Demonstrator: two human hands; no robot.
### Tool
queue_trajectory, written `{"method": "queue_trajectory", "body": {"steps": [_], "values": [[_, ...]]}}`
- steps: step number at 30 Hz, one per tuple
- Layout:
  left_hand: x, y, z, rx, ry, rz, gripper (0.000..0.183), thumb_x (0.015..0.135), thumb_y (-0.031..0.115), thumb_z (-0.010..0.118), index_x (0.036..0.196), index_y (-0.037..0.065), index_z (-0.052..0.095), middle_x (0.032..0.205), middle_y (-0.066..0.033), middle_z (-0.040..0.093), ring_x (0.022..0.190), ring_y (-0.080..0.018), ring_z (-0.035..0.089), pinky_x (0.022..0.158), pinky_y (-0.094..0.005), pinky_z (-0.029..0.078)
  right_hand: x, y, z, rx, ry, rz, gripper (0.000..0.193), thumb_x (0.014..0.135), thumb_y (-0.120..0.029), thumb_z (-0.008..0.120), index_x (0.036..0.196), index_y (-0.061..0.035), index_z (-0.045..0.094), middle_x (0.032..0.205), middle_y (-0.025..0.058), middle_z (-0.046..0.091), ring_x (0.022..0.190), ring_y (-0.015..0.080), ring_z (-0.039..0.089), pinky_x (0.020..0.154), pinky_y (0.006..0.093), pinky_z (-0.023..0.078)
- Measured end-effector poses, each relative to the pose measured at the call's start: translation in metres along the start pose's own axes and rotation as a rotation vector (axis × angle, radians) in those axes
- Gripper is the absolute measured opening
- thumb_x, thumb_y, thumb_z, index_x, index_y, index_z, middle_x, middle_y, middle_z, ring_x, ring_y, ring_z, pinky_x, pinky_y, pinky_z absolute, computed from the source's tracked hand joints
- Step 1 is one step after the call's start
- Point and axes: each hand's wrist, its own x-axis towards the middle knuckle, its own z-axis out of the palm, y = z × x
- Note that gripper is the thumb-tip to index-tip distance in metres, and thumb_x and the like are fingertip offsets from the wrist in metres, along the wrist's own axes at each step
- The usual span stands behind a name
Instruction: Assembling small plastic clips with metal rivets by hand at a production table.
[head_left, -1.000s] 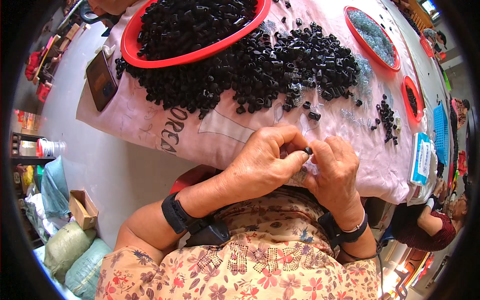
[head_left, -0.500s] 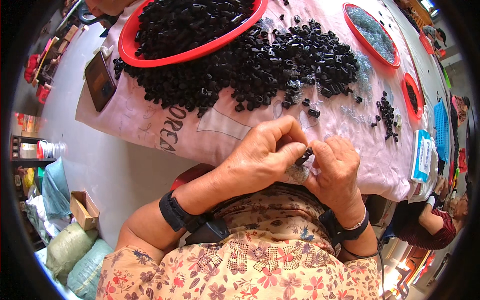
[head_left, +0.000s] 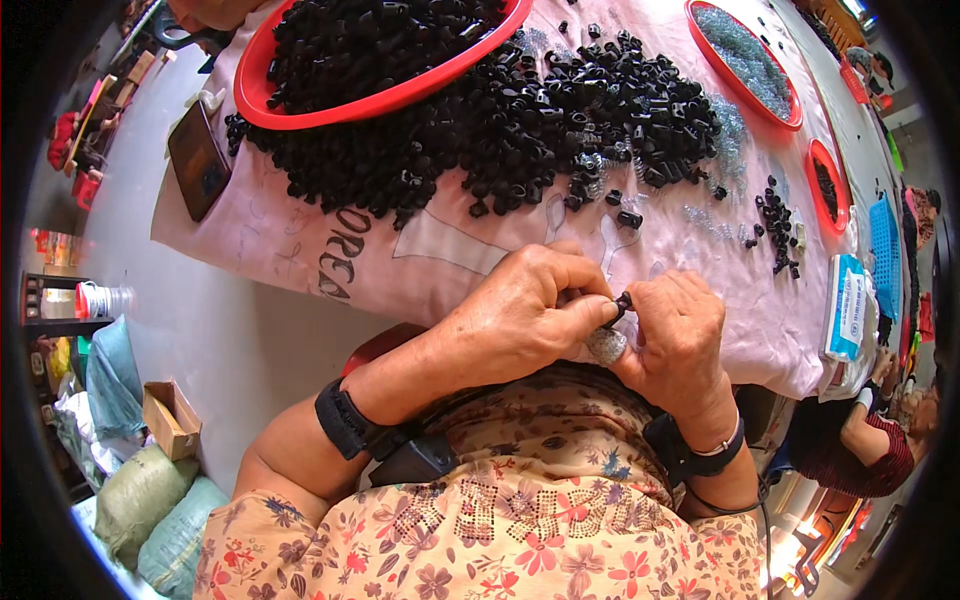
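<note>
Close in front of my body, above the near edge of the pink cloth (head_left: 470, 290), my two hands meet. Between their fingertips is a small black plastic cord lock (head_left: 622, 306), partly covered by the fingers. My left hand (head_left: 540, 305) pinches it from the left with thumb and forefinger. From the right, my right hand (head_left: 680, 335) grips it too, fingers curled. A pale grey wrap (head_left: 606, 346) covers one digit of the right hand. Beyond the hands spreads a heap of loose black cord lock parts (head_left: 480, 140), with several metal springs (head_left: 590, 172) scattered among them.
A red basin (head_left: 400, 97) full of black parts stands at the far left, beside a dark phone (head_left: 198, 160). To the right are a red tray of springs (head_left: 793, 115), a smaller red tray (head_left: 843, 215), a blue basket (head_left: 884, 260) and a tissue pack (head_left: 848, 308).
Both hands have shifted slightly and drawn a little apart. The cord lock has turned between the fingertips, and more of the grey wrap shows.
</note>
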Motion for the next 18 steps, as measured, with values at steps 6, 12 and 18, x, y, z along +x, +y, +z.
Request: {"method": "queue_trajectory", "body": {"steps": [6,12,18], "values": [[0.0,-0.002,0.001,-0.018,-0.012,0.005,0.015,0.09,0.01,0.062,0.09,-0.005,0.066,0.08,-0.0022,0.051,0.076,-0.0095,0.049,0.068,-0.0256,0.04,0.0,0.002,0.003,0.048,0.016,-0.047,0.024,0.067,-0.016,0.069,0.068,-0.0063,0.047,0.059,0.0085,0.044,0.055,0.0284,0.049,0.053,0.0395,0.038],[-0.001,-0.003,0.002,-0.058,-0.01,0.026,0.016,0.091,0.011,0.062,0.09,-0.004,0.065,0.082,-0.0009,0.051,0.076,-0.0086,0.049,0.068,-0.0248,0.04,-0.002,0.002,0.008,0.134,0.058,-0.047,0.026,0.067,-0.017,0.07,0.068,-0.006,0.047,0.059,0.0089,0.044,0.054,0.0293,0.049,0.052,0.0395,0.037],[-0.004,0.005,-0.001,-0.238,-0.035,-0.072,0.02,0.097,0.019,0.058,0.091,0.001,0.065,0.077,0.0057,0.05,0.067,-0.0025,0.044,0.057,-0.0205,0.035,-0.001,0.002,0.004,0.111,0.081,-0.004,0.028,0.071,-0.02,0.072,0.068,-0.0057,0.048,0.06,0.0095,0.044,0.054,0.0297,0.048,0.052,0.0394,0.036]]}}
